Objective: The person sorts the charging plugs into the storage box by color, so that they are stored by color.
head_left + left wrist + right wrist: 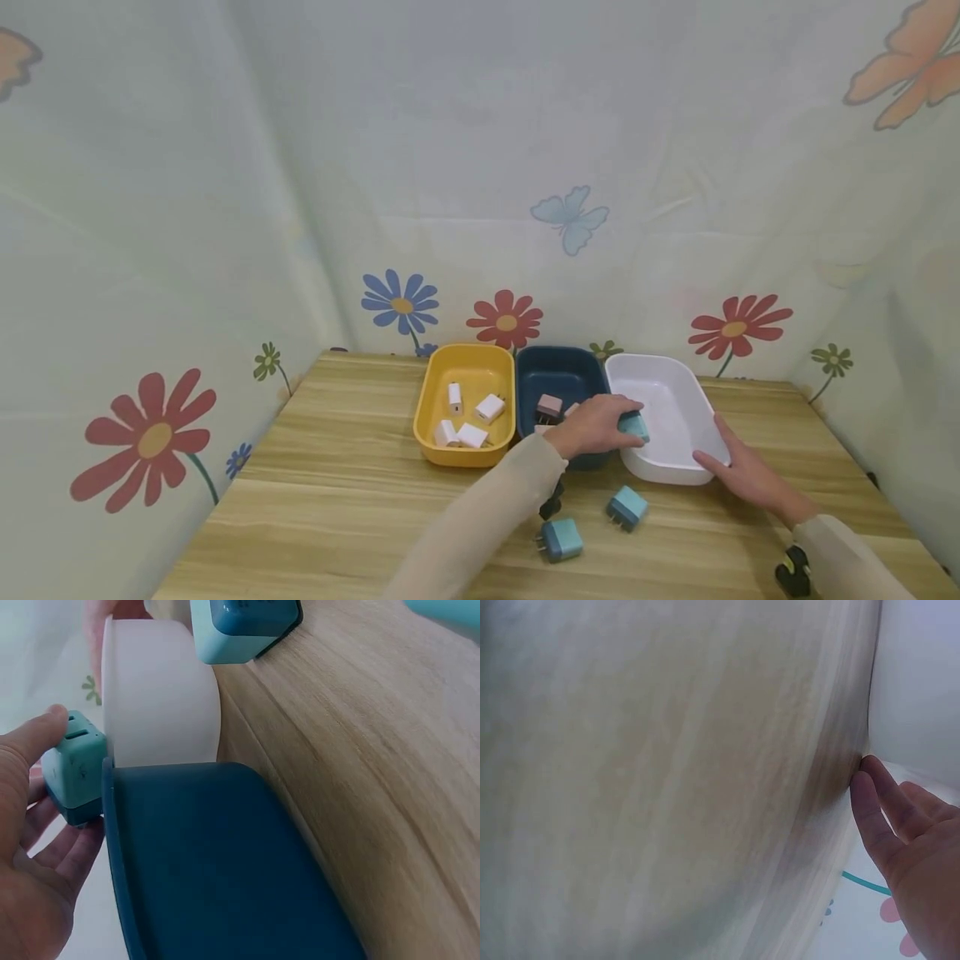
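My left hand pinches a teal charger with a darker blue end, at the near left rim of the white bin. In the left wrist view the thumb is on one side of that charger and the fingers are on the other. My right hand touches the white bin's near right side, its fingers fairly straight against the outer wall. Two more teal chargers, one nearer the bin and another further left, lie on the table in front.
A yellow bin at the left holds several white chargers. Between it and the white bin stands a dark blue bin with pink chargers, partly hidden by my left hand. A flowered curtain rises behind the wooden table.
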`<state>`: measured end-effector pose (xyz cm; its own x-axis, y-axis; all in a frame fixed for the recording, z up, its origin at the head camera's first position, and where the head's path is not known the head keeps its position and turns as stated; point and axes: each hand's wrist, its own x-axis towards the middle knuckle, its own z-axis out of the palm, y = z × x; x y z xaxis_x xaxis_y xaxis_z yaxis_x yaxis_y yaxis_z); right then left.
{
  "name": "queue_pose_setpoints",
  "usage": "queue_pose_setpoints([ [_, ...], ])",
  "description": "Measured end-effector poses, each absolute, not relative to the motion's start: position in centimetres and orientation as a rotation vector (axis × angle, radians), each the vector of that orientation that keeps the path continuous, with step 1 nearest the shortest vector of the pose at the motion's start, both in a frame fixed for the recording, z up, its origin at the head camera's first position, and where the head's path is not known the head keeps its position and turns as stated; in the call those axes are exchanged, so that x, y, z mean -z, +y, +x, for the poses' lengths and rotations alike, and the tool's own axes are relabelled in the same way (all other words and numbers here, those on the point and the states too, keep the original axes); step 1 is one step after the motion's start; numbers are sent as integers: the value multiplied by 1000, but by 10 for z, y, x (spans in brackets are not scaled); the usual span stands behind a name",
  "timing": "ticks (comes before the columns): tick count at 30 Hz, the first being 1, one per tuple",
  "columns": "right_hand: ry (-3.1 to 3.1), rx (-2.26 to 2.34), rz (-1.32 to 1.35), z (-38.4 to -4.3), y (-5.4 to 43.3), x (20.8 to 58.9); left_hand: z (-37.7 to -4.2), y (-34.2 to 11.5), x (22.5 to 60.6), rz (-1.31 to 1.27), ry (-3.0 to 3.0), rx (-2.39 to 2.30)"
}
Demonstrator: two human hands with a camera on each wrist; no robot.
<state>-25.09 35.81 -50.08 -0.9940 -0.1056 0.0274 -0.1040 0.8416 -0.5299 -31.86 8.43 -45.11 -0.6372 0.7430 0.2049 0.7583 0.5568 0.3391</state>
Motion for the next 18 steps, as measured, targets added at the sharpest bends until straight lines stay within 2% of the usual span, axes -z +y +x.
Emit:
queue_pose_setpoints([
  [18,3017,860,-155,-253,359,505,-328,99,464,-1226,-2737,775],
])
